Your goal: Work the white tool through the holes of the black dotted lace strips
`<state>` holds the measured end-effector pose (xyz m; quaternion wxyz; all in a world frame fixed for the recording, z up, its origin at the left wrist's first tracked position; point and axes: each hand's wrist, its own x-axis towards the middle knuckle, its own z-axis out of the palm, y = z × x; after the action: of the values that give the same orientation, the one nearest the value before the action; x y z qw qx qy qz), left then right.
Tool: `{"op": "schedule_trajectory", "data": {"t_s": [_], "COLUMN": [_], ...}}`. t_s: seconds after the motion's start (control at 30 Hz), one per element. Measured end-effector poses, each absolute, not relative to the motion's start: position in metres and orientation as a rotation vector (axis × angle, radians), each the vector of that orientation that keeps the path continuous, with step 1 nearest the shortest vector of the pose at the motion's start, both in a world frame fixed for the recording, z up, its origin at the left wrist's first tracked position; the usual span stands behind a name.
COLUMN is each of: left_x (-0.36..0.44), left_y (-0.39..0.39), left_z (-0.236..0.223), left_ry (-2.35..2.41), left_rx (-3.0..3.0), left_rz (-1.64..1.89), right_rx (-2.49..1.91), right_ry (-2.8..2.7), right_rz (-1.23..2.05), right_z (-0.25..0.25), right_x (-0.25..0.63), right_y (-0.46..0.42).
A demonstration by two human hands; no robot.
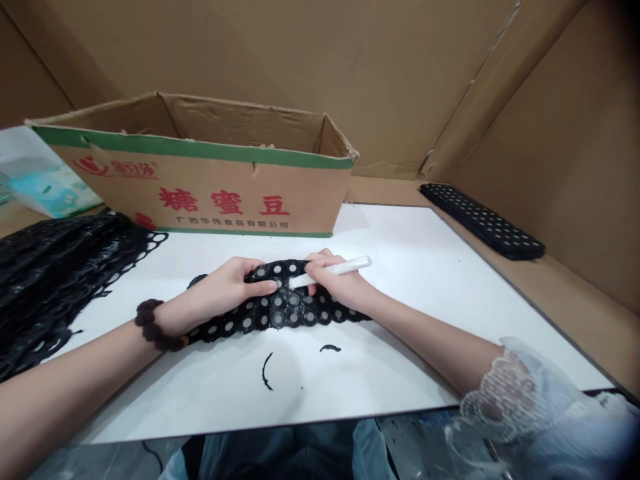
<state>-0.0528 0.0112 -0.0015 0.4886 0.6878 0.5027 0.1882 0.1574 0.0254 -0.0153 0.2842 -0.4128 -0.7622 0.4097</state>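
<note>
A black rubbery strip (293, 301) with rows of pale round dots lies bent up over the white board. My left hand (227, 287) is closed on its left part, thumb pressed on top near a dot. In my right hand (335, 280) is a white pen-like stick (353, 265), pinched between thumb and fingers. Its lower left end touches or nearly touches the strip beside my left thumb. The right hand's other fingers rest at the strip's far edge. What the fingers do behind the strip is hidden.
An open cardboard box (225, 193) stands behind the hands. Black perforated sheets (45, 280) lie piled at left, near a plastic packet (47, 187). A stack of dotted black strips (480, 217) sits at right. Two curved black scraps (267, 371) lie on the white board (400, 373).
</note>
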Motion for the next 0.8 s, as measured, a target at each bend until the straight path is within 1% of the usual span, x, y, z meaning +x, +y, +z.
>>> {"op": "schedule_trajectory", "data": {"t_s": [0.1, 0.23, 0.3, 0.37, 0.5, 0.6, 0.7, 0.8], "left_x": [-0.049, -0.045, -0.045, -0.045, -0.051, -0.056, -0.062, -0.067], "left_y": [0.006, -0.002, -0.002, 0.001, 0.013, 0.021, 0.027, 0.027], "left_z": [0.000, 0.001, 0.003, 0.005, 0.001, -0.010, -0.011, 0.017], "left_ry": [1.251, 1.297, 1.289, 1.316, 1.450, 1.474, 1.518, 1.526], "left_rx": [1.616, 1.635, 1.700, 1.858, 2.312, 2.466, 2.509, 2.481], "left_rz": [0.482, 0.556, 0.545, 0.484, 0.370, 0.367, 0.485, 0.718], "right_rx": [-1.171, -1.155, -1.151, -1.175, -1.201, -1.171, -1.177, -1.179], "right_ry": [-2.105, -2.222, -2.224, -2.196, -2.091, -2.084, -2.100, -2.105], "right_rz": [0.936, 0.651, 0.602, 0.649, 0.841, 0.899, 0.915, 0.900], "right_z": [-0.017, -0.019, -0.020, -0.019, -0.019, -0.020, -0.020, -0.021], "right_x": [0.149, 0.140, 0.139, 0.142, 0.150, 0.155, 0.157, 0.155], "right_y": [0.019, 0.013, 0.013, 0.016, 0.025, 0.030, 0.030, 0.028]}}
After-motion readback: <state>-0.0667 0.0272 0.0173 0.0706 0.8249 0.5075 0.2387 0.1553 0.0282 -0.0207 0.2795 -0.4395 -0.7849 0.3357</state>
